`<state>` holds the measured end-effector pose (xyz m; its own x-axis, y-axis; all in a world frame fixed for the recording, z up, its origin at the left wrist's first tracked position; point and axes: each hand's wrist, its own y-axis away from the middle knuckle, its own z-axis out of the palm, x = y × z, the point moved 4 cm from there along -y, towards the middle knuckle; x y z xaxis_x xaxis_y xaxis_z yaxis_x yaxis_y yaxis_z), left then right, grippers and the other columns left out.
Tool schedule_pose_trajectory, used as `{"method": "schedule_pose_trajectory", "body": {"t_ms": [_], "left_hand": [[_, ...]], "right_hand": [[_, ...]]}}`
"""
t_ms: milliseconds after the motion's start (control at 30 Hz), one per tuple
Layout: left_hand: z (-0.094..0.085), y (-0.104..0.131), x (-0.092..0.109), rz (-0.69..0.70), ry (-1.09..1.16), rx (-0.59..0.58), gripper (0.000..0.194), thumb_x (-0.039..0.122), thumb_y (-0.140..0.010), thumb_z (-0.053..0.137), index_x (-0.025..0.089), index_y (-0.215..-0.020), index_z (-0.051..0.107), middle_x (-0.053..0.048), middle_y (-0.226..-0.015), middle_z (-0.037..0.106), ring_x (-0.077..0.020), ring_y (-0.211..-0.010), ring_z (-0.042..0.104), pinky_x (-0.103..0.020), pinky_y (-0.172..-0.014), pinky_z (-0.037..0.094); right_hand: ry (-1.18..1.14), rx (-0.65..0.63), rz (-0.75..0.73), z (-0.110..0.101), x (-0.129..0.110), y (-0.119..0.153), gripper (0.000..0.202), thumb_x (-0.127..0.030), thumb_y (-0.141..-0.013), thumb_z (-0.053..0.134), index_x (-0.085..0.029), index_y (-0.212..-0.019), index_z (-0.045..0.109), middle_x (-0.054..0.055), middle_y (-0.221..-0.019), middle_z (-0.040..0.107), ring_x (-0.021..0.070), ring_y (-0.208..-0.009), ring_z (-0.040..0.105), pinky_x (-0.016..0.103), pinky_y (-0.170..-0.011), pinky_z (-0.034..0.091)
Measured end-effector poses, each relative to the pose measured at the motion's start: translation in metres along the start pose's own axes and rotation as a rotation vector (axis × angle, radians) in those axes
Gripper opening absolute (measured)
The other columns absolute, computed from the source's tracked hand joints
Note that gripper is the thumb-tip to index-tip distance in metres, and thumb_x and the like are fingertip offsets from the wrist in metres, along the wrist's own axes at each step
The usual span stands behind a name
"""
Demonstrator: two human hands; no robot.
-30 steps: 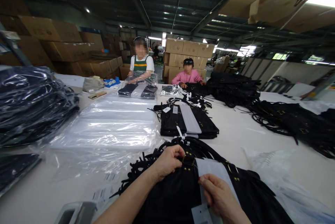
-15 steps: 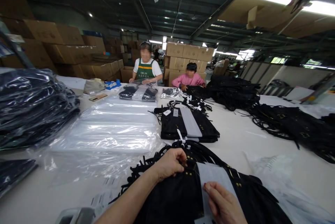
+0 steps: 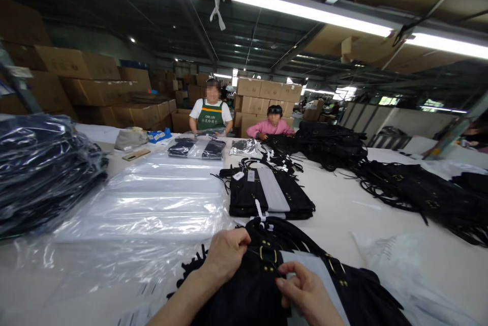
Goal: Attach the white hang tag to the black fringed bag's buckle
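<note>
Black garment (image 3: 251, 290), soft fabric with brass rivets and a grey paper band (image 3: 324, 280), lies lengthwise away from me on the tabletop (image 3: 343, 204), my left hand (image 3: 224, 255) and right hand (image 3: 305, 293) each with grip pinched together on it.

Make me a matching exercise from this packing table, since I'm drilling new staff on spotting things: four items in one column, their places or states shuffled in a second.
Things
1. left hand
2. right hand
3. stack of clear plastic bags
4. folded black garment with a white band

Places or states
A. lying flat on the table, left of the hands
B. on the white paper strip
C. at the gold buckle of the near black garment
D. on the table just beyond the hands

Pairs: 1-C, 2-B, 3-A, 4-D
</note>
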<state>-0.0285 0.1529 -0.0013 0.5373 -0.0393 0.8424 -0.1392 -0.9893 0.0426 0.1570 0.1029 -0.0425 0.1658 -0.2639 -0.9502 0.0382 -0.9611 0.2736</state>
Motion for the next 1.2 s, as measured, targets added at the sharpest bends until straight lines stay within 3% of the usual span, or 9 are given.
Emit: {"method": "schedule_pose_trajectory", "body": {"t_ms": [100, 200, 400, 500, 633, 733, 833, 1000, 1200], "left_hand": [[-0.018, 0.014, 0.009, 0.111, -0.159, 0.134, 0.023, 0.005, -0.068, 0.048, 0.022, -0.066, 0.064, 0.002, -0.069, 0.064, -0.0156, -0.072, 0.056, -0.029, -0.074, 0.036], [-0.022, 0.026, 0.021, 0.265, -0.17, 0.205, 0.019, 0.007, -0.07, 0.051, 0.021, -0.068, 0.064, 0.002, -0.07, 0.066, -0.0137, -0.07, 0.058, -0.026, -0.072, 0.039], [0.007, 0.027, 0.027, 0.289, 0.161, 0.099, 0.017, 0.01, -0.071, 0.051, 0.019, -0.074, 0.065, 0.002, -0.073, 0.066, -0.0105, -0.067, 0.059, -0.021, -0.066, 0.043], [0.026, 0.022, 0.025, 0.246, 0.311, 0.014, 0.012, 0.014, -0.07, 0.052, 0.018, -0.074, 0.063, 0.0, -0.071, 0.066, -0.0117, -0.065, 0.06, -0.021, -0.062, 0.044], [0.041, 0.021, 0.019, 0.178, 0.481, -0.076, 0.013, 0.018, -0.067, 0.053, 0.016, -0.077, 0.06, 0.0, -0.064, 0.061, -0.014, -0.062, 0.061, -0.024, -0.061, 0.046], [0.044, 0.026, 0.013, 0.139, 0.563, -0.085, 0.015, 0.02, -0.064, 0.055, 0.015, -0.077, 0.06, 0.001, -0.065, 0.06, -0.0137, -0.06, 0.06, -0.025, -0.061, 0.047], [0.043, 0.033, 0.006, 0.127, 0.543, -0.077, 0.013, 0.02, -0.063, 0.055, 0.015, -0.074, 0.061, 0.001, -0.064, 0.06, -0.0122, -0.059, 0.058, -0.023, -0.06, 0.045], [0.042, 0.041, 0.0, 0.115, 0.444, -0.08, 0.013, 0.014, -0.064, 0.055, 0.015, -0.073, 0.063, 0.002, -0.064, 0.06, -0.0102, -0.061, 0.054, -0.021, -0.061, 0.042], [0.041, 0.041, 0.003, 0.163, 0.373, -0.046, 0.013, 0.009, -0.063, 0.056, 0.016, -0.073, 0.063, 0.001, -0.073, 0.058, -0.0089, -0.063, 0.052, -0.02, -0.06, 0.04]], "right_hand": [[-0.057, -0.005, -0.066, -0.003, -0.013, 0.007, 0.041, -0.04, -0.059, 0.07, -0.016, -0.089, 0.057, -0.006, -0.046, 0.054, 0.0143, -0.05, 0.054, 0.027, -0.059, 0.039], [-0.076, -0.074, -0.058, -0.003, -0.023, 0.015, 0.049, -0.039, -0.061, 0.072, -0.015, -0.101, 0.056, -0.005, -0.053, 0.058, 0.014, -0.057, 0.054, 0.028, -0.065, 0.04], [-0.098, -0.088, -0.027, -0.014, -0.034, 0.033, 0.042, -0.028, -0.06, 0.073, -0.019, -0.1, 0.063, 0.0, -0.073, 0.066, 0.0158, -0.07, 0.058, 0.028, -0.067, 0.044], [0.073, -0.09, -0.098, -0.026, -0.033, 0.035, 0.036, -0.022, -0.062, 0.069, -0.02, -0.098, 0.064, 0.003, -0.084, 0.069, 0.0205, -0.084, 0.063, 0.031, -0.078, 0.049], [0.649, 0.13, -0.543, -0.037, -0.037, 0.032, 0.031, -0.018, -0.08, 0.052, -0.02, -0.111, 0.059, 0.007, -0.095, 0.071, 0.0205, -0.086, 0.067, 0.031, -0.077, 0.054], [1.032, 0.392, -1.053, -0.021, -0.034, 0.043, 0.038, -0.007, -0.086, 0.034, -0.015, -0.117, 0.055, 0.01, -0.093, 0.07, 0.021, -0.081, 0.067, 0.032, -0.07, 0.056], [1.206, 0.46, -1.256, -0.001, -0.011, 0.054, 0.035, -0.009, -0.088, 0.033, -0.013, -0.112, 0.058, 0.011, -0.093, 0.071, 0.0232, -0.081, 0.068, 0.034, -0.067, 0.057], [1.118, 0.336, -1.128, -0.006, 0.027, 0.064, 0.042, -0.017, -0.088, 0.044, -0.013, -0.13, 0.044, 0.015, -0.116, 0.063, 0.0243, -0.106, 0.06, 0.031, -0.082, 0.056], [0.887, 0.322, -0.928, -0.021, 0.017, 0.055, 0.025, -0.018, -0.089, 0.046, -0.019, -0.11, 0.06, 0.01, -0.108, 0.066, 0.0191, -0.097, 0.065, 0.026, -0.083, 0.056]]}}
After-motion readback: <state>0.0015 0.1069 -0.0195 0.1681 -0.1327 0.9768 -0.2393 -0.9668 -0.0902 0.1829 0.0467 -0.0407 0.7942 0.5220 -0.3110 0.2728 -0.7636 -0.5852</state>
